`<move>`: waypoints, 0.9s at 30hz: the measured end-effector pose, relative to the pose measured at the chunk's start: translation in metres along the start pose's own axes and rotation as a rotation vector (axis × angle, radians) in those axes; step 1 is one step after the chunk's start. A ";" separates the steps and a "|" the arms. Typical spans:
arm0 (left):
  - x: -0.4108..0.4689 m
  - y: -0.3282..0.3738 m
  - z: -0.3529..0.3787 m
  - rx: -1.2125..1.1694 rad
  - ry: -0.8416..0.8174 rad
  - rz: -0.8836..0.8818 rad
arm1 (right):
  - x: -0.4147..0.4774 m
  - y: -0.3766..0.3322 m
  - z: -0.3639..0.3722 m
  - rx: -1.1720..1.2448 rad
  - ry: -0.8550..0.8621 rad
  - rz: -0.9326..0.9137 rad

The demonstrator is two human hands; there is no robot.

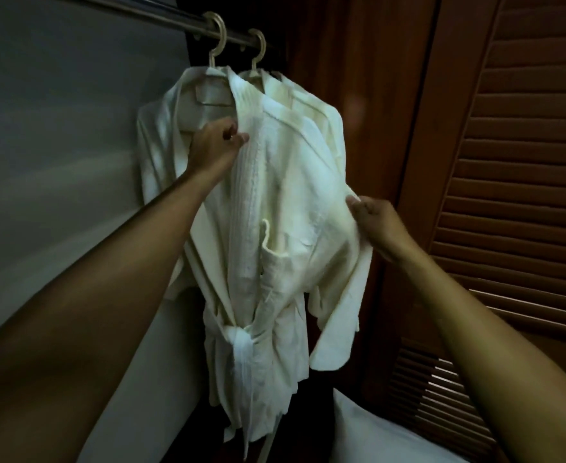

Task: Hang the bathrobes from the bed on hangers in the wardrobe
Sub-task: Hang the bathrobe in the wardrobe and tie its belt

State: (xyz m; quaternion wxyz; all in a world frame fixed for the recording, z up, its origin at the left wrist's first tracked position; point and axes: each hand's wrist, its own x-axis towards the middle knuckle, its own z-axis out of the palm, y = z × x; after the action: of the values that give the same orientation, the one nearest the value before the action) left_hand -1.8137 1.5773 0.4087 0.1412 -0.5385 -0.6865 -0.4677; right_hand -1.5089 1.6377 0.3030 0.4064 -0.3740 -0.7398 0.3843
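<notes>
Bathrobe of white terry hangs vertical; left hand pinches lapel at 10 o'clock, right hand pinches sleeve at 3 o'clock.

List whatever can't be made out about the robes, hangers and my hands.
All in the head view:
- Hangers: shoulders covered by the left bathrobe and right bathrobe.
- Right hand: fingertips hidden behind the right bathrobe's sleeve.
- Left hand: fingertips tucked into the left bathrobe's lapel.
- Rail: cut off by the top edge.
</notes>
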 end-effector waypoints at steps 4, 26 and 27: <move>-0.006 0.005 -0.004 0.033 -0.008 -0.011 | -0.016 0.019 0.008 -0.442 -0.026 -0.033; -0.305 0.080 0.109 -0.263 -0.322 -0.114 | -0.224 0.174 -0.079 -0.250 -0.040 0.308; -0.321 0.094 0.118 -0.294 -0.373 -0.101 | -0.239 0.174 -0.093 -0.254 -0.015 0.312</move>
State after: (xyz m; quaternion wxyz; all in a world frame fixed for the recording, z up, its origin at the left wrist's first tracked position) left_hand -1.5734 1.4741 0.1691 -0.0916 -0.5955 -0.6511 -0.4615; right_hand -1.2910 1.5292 0.1107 0.2858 -0.5293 -0.7186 0.3489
